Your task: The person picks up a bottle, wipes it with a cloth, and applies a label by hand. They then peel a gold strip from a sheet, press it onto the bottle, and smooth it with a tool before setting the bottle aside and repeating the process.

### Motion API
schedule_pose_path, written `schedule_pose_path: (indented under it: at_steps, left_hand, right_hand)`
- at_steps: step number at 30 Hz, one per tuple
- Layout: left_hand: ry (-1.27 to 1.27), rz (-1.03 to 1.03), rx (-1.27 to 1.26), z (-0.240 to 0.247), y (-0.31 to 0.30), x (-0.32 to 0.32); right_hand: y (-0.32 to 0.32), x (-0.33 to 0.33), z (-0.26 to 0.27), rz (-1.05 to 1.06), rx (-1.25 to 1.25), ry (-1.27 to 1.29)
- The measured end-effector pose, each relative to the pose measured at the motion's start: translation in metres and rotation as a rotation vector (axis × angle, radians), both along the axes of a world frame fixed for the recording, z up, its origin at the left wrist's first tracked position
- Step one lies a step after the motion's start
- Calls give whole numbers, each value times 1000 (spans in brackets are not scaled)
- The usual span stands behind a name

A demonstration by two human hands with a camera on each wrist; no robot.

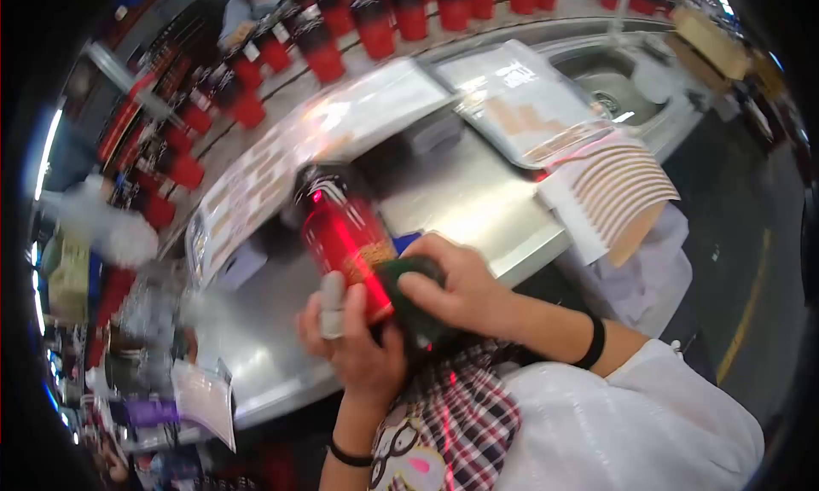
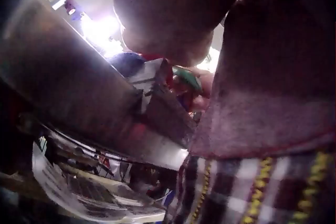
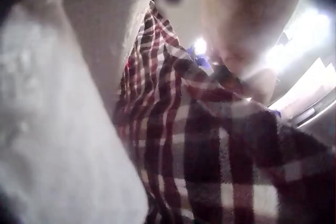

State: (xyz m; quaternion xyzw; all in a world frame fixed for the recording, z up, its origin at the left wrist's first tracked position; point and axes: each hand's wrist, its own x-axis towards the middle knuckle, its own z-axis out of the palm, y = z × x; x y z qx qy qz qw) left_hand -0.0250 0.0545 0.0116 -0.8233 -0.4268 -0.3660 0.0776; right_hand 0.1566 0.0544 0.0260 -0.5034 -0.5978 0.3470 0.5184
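Observation:
A glossy red bottle with a black top and gold print lies tilted in front of the person's body in the head view. The left hand grips its lower end, and a pale grey cover wraps one finger. From the right, the right hand holds a dark green pad against the bottle's lower side, thumb on top. A small blue piece shows just beyond that pad. In the left wrist view a green patch shows beyond the dark, close hand. Plaid cloth fills much of the right wrist view.
Under the hands is a metal worktop. Sheets of tan decals and a clear-covered stack lie beyond the bottle. Fanned paper strips overhang the right edge. Several red-and-black bottles stand in rows behind, near a sink.

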Motion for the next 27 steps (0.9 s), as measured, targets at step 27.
schedule_pose_path:
  at_steps: [27]
  left_hand:
    - [-153, -80, 13, 12, 13, 7]
  right_hand:
    - [-2, 16, -17, 92, 76, 163]
